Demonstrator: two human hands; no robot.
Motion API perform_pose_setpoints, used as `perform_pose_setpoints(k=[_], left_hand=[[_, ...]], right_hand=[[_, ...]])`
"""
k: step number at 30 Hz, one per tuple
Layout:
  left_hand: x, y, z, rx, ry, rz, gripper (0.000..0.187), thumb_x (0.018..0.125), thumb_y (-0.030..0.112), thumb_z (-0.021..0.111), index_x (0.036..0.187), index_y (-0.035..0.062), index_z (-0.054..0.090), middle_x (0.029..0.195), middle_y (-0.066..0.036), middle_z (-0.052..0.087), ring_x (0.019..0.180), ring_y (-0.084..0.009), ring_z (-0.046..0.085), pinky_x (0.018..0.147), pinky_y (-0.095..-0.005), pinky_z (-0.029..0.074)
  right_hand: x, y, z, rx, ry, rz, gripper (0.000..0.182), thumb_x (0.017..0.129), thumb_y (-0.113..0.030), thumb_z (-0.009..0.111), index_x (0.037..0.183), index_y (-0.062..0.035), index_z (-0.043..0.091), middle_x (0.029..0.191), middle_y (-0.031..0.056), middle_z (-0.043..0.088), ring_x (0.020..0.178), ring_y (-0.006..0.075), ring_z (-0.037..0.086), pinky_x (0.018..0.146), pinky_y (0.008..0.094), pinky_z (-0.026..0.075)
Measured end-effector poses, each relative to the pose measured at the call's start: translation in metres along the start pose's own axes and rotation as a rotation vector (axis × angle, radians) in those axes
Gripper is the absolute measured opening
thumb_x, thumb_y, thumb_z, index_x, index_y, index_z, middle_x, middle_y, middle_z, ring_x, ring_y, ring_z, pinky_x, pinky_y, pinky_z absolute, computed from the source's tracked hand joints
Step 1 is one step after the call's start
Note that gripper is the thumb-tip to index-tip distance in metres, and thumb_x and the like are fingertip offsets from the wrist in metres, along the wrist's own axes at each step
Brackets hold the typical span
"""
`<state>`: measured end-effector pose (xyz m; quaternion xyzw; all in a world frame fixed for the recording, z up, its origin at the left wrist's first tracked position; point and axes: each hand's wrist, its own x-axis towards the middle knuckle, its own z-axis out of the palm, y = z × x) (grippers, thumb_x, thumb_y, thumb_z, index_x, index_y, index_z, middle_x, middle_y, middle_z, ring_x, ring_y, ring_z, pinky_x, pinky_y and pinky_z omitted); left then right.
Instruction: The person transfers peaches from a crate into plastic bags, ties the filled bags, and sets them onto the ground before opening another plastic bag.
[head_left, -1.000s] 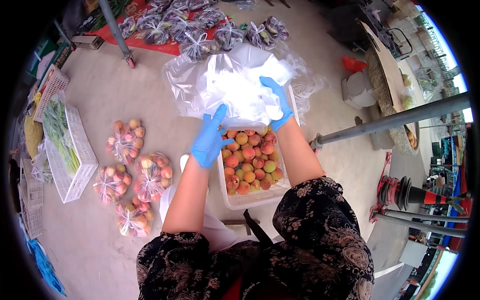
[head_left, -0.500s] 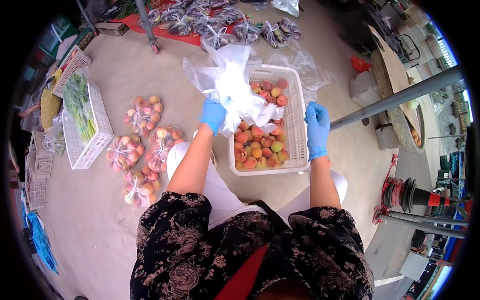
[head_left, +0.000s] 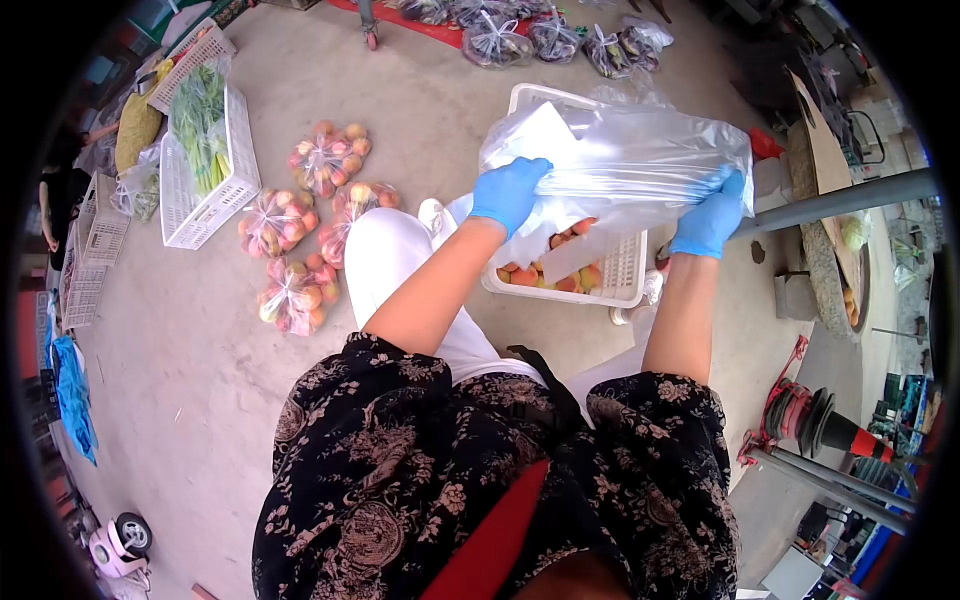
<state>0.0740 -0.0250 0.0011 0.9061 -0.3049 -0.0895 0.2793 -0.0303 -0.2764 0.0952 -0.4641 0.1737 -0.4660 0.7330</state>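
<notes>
A translucent plastic bag (head_left: 630, 150) is stretched out sideways between my two blue-gloved hands. My left hand (head_left: 508, 193) is closed on its left part, and my right hand (head_left: 712, 215) grips the right end. Beneath the bag stands a white plastic crate (head_left: 632, 265) of peaches (head_left: 565, 280); the bag covers much of the fruit. Left of my knee, several tied clear bags of peaches (head_left: 290, 293) sit on the floor.
A white crate (head_left: 215, 205) of leafy greens (head_left: 200, 130) stands at the left. Bagged dark vegetables (head_left: 495, 42) lie on a red sheet at the back. A grey metal pole (head_left: 850, 200) slants in from the right, with a traffic cone (head_left: 850, 432) below it.
The bunched white bag has been spread out to the right. My right hand, then apart from it, now grips its far end. The view has shifted.
</notes>
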Motion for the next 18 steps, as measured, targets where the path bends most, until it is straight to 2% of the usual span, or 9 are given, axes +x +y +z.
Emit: perform_pose_setpoints(k=[1,3,5,9,11,13,14,17,18], left_hand=[[0.010,-0.012,-0.002,0.072,-0.046,-0.027,0.039,0.076,0.016,0.059,0.115,0.0215,0.055,0.116,-0.009,0.056,0.100,-0.0278,0.057,0.084,-0.0372,0.046],[0.015,-0.079,-0.004,0.093,-0.024,-0.140,0.034,0.076,0.013,0.056,0.109,0.0197,0.059,0.110,-0.009,0.059,0.095,-0.0282,0.059,0.081,-0.0384,0.047],[0.034,-0.138,-0.014,0.074,0.154,-0.338,0.030,0.077,0.013,0.054,0.106,0.0149,0.060,0.102,-0.013,0.062,0.093,-0.0296,0.060,0.081,-0.0383,0.046],[0.082,-0.191,-0.020,0.096,0.387,-0.478,0.037,0.076,0.020,0.060,0.111,0.0087,0.057,0.102,-0.016,0.062,0.097,-0.0317,0.059,0.083,-0.0389,0.046],[0.104,-0.226,-0.002,0.069,0.256,-0.483,0.059,0.073,0.030,0.065,0.124,0.0068,0.046,0.117,-0.023,0.053,0.100,-0.0347,0.057,0.086,-0.0387,0.045],[0.116,-0.220,0.014,0.162,0.143,-0.615,0.078,0.070,0.038,0.068,0.132,0.0055,0.033,0.128,-0.029,0.038,0.106,-0.0380,0.052,0.089,-0.0402,0.044],[0.117,-0.214,0.019,0.208,0.086,-0.684,0.089,0.068,0.042,0.069,0.136,0.0049,0.026,0.133,-0.032,0.031,0.110,-0.0396,0.050,0.090,-0.0410,0.043],[0.117,-0.147,-0.001,0.161,0.135,-0.249,0.110,0.066,0.050,0.070,0.141,0.0047,0.004,0.139,-0.036,0.003,0.122,-0.0451,0.035,0.096,-0.0436,0.037],[0.118,-0.143,-0.005,0.164,0.142,-0.242,0.110,0.066,0.050,0.070,0.141,0.0047,0.004,0.139,-0.036,0.003,0.122,-0.0451,0.035,0.096,-0.0436,0.037]], right_hand=[[0.016,-0.035,-0.003,0.142,0.118,0.011,0.033,0.091,-0.021,0.038,0.112,-0.0002,0.052,0.108,0.0165,0.056,0.098,0.0290,0.054,0.087,0.0415,0.045],[0.073,-0.086,-0.065,0.065,0.057,0.074,0.040,0.092,-0.028,0.033,0.118,-0.0012,0.047,0.121,0.0189,0.049,0.109,0.0351,0.047,0.096,0.0498,0.037],[0.095,-0.106,-0.095,-0.075,0.193,-0.074,0.040,0.092,-0.028,0.035,0.119,-0.0011,0.048,0.119,0.0181,0.051,0.106,0.0336,0.049,0.093,0.0495,0.039],[0.088,-0.084,-0.094,-0.059,0.088,-0.142,0.022,0.091,-0.022,0.048,0.101,-0.0040,0.055,0.094,0.0060,0.059,0.084,0.0178,0.056,0.075,0.0347,0.048],[0.066,-0.062,-0.080,-0.101,-0.039,0.032,0.024,0.093,-0.021,0.046,0.107,-0.0048,0.055,0.099,0.0037,0.059,0.087,0.0156,0.055,0.081,0.0323,0.046],[0.059,-0.036,-0.077,-0.209,-0.247,0.099,0.024,0.092,-0.019,0.047,0.109,-0.0043,0.055,0.096,0.0018,0.060,0.084,0.0124,0.055,0.075,0.0269,0.046],[0.052,-0.029,-0.062,-0.260,-0.227,0.166,0.025,0.092,-0.018,0.048,0.111,-0.0040,0.055,0.096,0.0014,0.060,0.082,0.0113,0.055,0.073,0.0255,0.046],[0.043,0.000,-0.036,-0.424,-0.351,0.170,0.030,0.091,-0.017,0.049,0.118,-0.0042,0.052,0.099,0.0013,0.060,0.079,0.0082,0.055,0.067,0.0225,0.045],[0.036,0.003,-0.024,-0.530,-0.449,0.303,0.029,0.091,-0.016,0.049,0.118,-0.0049,0.053,0.099,0.0019,0.060,0.083,0.0089,0.055,0.073,0.0226,0.044]])
